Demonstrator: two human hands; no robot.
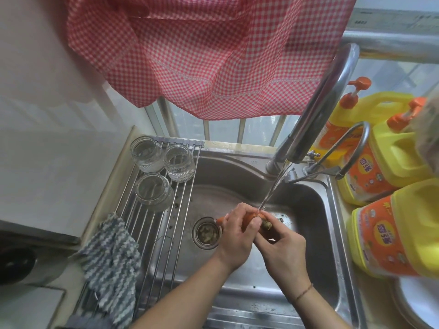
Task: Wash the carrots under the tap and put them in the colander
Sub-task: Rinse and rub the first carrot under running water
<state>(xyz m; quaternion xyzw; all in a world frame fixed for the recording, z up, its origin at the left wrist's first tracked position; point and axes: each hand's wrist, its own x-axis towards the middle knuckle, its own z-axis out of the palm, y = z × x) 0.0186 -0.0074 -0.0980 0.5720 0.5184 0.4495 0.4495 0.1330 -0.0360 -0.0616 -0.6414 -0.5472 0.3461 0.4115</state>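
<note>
L hand point(234, 230) grips carrot point(252, 217) mid-sink point(316, 205) under tap point(316, 110) stream, R hand point(281, 248) pinching its stem end; best to roll it w/ both, rub all sides, esp. the grubby top; colander not in view.

A red-and-white checked cloth curtain point(190, 55) hangs over a window with pale vertical metal bars point(241, 132), daylight coming through the glass behind. A plain white wall point(47, 103) stands on the left. A stainless steel sink basin point(306, 198) is set into a pale worktop point(31, 305), with a steel roll-up drying rack point(161, 233) laid across its left part.
</note>
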